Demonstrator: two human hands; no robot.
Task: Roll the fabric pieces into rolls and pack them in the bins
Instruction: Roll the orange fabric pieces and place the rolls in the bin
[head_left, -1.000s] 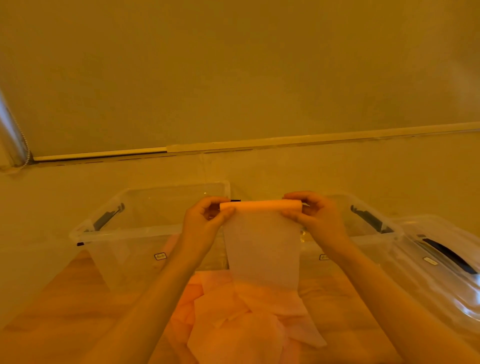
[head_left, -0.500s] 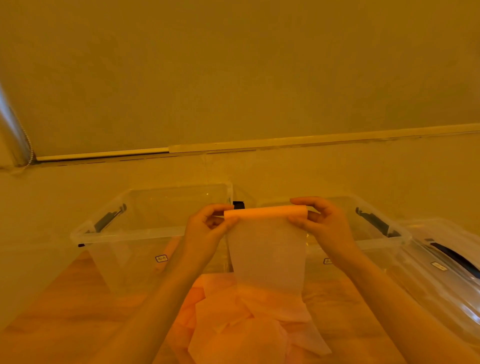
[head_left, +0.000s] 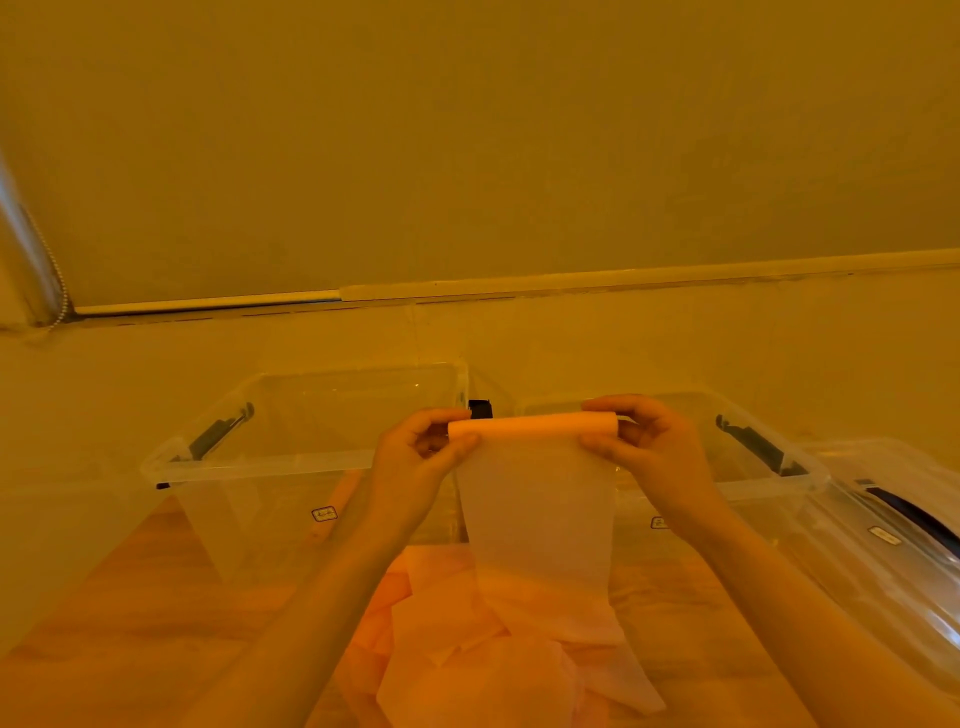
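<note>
Fabric roll (head_left: 532, 426): a thin peach piece of fabric is held up in the air, with its top part rolled into a tube. The rest hangs down flat from the tube.
Left hand (head_left: 415, 457): the left end of the fabric roll is pinched between the curled fingers and the thumb.
Right hand (head_left: 649, 447): the right end of the fabric roll is pinched in the same way, with the fingers curled over the top and the thumb under it.
Fabric pile (head_left: 488, 649): more peach pieces are heaped on the bench, right under the fabric roll. The hanging end of the held piece reaches down to this heap.
Left bin (head_left: 270, 462): a clear plastic bin is seen behind the fabric roll, to its left. A dark handle is fixed on its side.
Right bin (head_left: 753, 467): a second clear bin is seen behind the fabric roll, to its right.
Lid (head_left: 893, 561): a clear lid with a dark handle lies just right of the right bin.
Bench (head_left: 156, 597): a wooden top is under the bins and the fabric pile.
</note>
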